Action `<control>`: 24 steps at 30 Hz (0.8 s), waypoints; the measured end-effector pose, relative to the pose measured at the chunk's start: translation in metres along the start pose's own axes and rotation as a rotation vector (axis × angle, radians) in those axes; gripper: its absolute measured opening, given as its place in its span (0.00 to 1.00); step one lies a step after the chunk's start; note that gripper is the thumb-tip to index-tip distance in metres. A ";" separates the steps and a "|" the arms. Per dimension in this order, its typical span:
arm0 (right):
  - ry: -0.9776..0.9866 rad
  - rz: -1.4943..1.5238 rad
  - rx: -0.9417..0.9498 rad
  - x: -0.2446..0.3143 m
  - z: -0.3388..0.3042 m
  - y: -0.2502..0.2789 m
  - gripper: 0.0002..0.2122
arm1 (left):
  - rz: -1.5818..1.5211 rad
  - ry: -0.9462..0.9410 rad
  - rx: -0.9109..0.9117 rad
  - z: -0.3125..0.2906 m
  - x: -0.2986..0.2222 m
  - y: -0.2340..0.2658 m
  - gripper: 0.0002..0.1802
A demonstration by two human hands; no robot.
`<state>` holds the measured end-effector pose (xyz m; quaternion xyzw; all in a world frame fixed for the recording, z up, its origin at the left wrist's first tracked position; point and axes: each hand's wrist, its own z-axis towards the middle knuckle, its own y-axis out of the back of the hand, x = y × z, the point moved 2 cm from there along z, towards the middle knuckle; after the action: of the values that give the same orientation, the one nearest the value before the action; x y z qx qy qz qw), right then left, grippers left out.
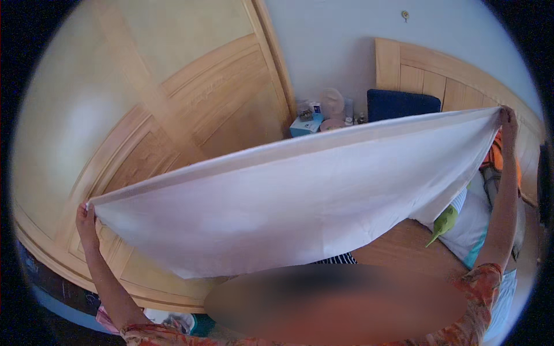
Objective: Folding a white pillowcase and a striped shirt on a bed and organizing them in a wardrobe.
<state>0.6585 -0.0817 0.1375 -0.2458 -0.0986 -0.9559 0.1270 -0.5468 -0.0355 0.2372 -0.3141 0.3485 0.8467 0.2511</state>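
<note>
A large white cloth with a beige band along its top edge is stretched between my raised hands and sags in the middle. At far left, my left hand pinches one upper corner. My right hand, higher up at far right, grips the opposite corner, where the fabric gathers into folds. The cloth's lower edge hangs loose in a curve and hides much of what lies behind it.
Wooden wardrobe doors rise on the left. Behind the cloth are a wooden headboard, a dark blue cushion and a light blue box among small items. A green soft thing lies by a pale pillow at right.
</note>
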 end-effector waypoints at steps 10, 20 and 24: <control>-0.055 0.074 0.075 0.023 0.030 0.004 0.11 | 0.138 -0.163 -0.039 0.066 0.069 0.099 0.17; -0.013 -0.027 0.100 0.058 -0.012 0.000 0.13 | 0.150 -0.112 -0.149 0.013 0.114 0.086 0.21; -0.036 0.217 0.009 0.088 -0.033 -0.019 0.11 | 0.312 0.031 -0.394 -0.020 0.123 0.067 0.20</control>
<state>0.5636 -0.0886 0.1508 -0.2717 -0.0782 -0.9315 0.2290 -0.6660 -0.0674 0.1675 -0.3123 0.2248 0.9218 0.0457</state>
